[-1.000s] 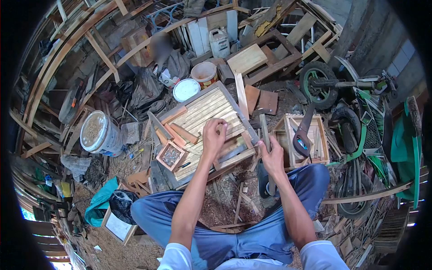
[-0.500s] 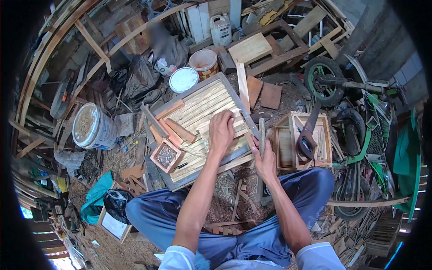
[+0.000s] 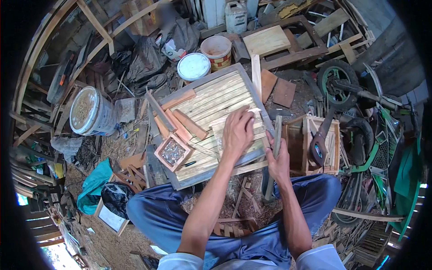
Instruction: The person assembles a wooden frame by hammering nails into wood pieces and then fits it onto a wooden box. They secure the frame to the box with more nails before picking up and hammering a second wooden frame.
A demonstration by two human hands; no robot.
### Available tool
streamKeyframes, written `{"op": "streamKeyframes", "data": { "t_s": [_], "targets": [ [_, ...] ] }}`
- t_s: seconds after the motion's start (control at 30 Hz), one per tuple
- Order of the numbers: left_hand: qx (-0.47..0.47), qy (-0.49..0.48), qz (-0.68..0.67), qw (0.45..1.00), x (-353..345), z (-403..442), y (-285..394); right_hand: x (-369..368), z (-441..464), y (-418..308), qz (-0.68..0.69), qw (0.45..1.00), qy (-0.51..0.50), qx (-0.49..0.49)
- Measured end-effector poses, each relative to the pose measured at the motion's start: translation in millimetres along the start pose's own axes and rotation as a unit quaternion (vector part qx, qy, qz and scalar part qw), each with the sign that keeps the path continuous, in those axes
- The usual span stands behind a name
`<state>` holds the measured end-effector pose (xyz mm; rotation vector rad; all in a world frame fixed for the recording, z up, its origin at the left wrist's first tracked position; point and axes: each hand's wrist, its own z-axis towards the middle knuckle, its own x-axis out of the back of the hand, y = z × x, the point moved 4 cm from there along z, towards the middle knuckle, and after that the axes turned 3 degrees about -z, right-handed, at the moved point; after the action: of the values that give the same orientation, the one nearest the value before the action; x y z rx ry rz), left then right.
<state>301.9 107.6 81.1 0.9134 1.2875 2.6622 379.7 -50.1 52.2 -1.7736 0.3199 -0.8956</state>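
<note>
My left hand point(image 3: 238, 132) is over light wooden slats point(image 3: 218, 130), its bent fingers closed on their upper right part; the thumb is hidden. These slats rest on a larger slatted panel with a grey frame point(image 3: 198, 180). At the panel's right edge, my right hand point(image 3: 280, 162) wraps around a greyish wooden strip point(image 3: 277, 128), thumb up, fingertips partly hidden. Left of my hands, a small square wooden box of nails or screws point(image 3: 173, 152) sits on the panel. A dark pen point(image 3: 188, 164) lies beside it, with reddish wood offcuts point(image 3: 190, 123) above.
A wooden crate with a handsaw point(image 3: 318, 150) across it stands to the right, before a green-framed motorbike point(image 3: 366, 153). Behind the panel are a white-lidded bucket point(image 3: 193, 66) and an open bucket point(image 3: 216, 48). A bucket of sawdust point(image 3: 85, 112) stands left. Scraps litter the floor.
The view has shifted, so the panel and both hands appear farther right. My left hand's fingers look less tightly curled over the slats. My right hand remains at the strip.
</note>
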Motion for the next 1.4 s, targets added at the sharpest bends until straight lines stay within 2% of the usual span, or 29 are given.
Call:
{"op": "streamKeyframes", "data": {
  "t_s": [0.07,0.17,0.27,0.3,0.33,0.43,0.57,0.67,0.77,0.87,1.0,1.3,1.4],
  "targets": [
    [0.042,-0.01,-0.057,0.997,6,1,5,-2,1,4,0.012,1.0,-0.004,-0.003],
    [0.031,-0.021,-0.089,0.995,6,-1,-3,-4,1,10,0.052,0.998,0.004,0.035],
    [0.03,-0.042,-0.114,0.992,6,-2,-5,-9,1,17,0.107,0.99,0.056,0.074],
    [0.025,-0.049,-0.12,0.991,5,-1,-4,-8,0,13,0.091,0.995,0.027,0.042],
    [0.047,-0.055,-0.147,0.986,2,-2,-7,-6,-1,9,0.074,0.997,0.0,0.009],
    [0.121,-0.087,-0.242,0.959,3,-6,-10,-3,0,10,0.071,0.997,0.0,0.021],
    [0.101,-0.145,-0.2,0.964,2,-6,-9,-1,-2,5,0.042,0.999,0.02,0.022],
    [-0.002,-0.16,-0.155,0.975,4,0,-3,2,-3,2,0.02,0.999,0.027,0.017],
    [-0.009,-0.19,-0.126,0.974,2,-3,3,2,-4,-1,0.034,0.999,0.029,0.018],
    [-0.018,-0.214,-0.087,0.973,-3,-2,2,2,-5,-1,0.021,0.996,0.054,0.062],
    [-0.011,-0.23,-0.06,0.971,-7,-3,2,2,-6,0,-0.003,0.998,0.059,0.033],
    [-0.006,-0.214,-0.055,0.975,-11,-3,3,-1,-6,4,0.015,0.996,0.075,0.051],
    [-0.029,-0.209,-0.043,0.977,-11,-3,4,-2,-4,8,0.011,0.996,0.07,0.046]
  ]
}}
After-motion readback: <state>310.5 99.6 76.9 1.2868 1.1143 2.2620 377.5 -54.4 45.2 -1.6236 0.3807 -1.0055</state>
